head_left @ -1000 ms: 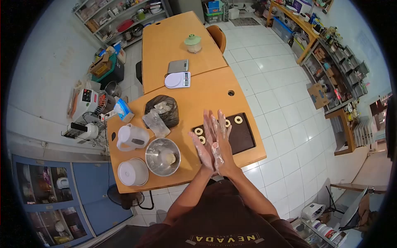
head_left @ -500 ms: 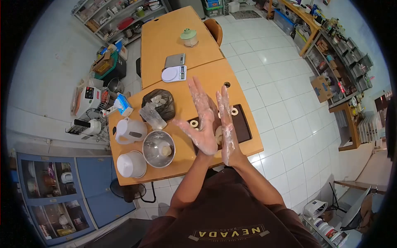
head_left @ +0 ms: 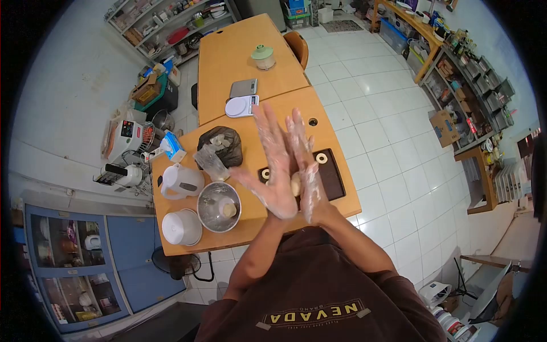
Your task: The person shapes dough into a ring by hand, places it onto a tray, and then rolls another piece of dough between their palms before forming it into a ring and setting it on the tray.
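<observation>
Above the worktop's right edge, left hand and right hand press a dough ball between flat palms. Shirt reads "NEVADA".

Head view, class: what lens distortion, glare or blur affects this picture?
Head view: strong fisheye, black corners and bowed table edges; even overhead light, soft glare on the white floor tiles; the left hand and right hand, pressing a dough piece, look slightly motion-softened.

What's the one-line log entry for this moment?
left hand flat, floured | right hand flat against it | dough piece pressed between palms | over dark tray with dough rings | metal bowl nearby
</observation>
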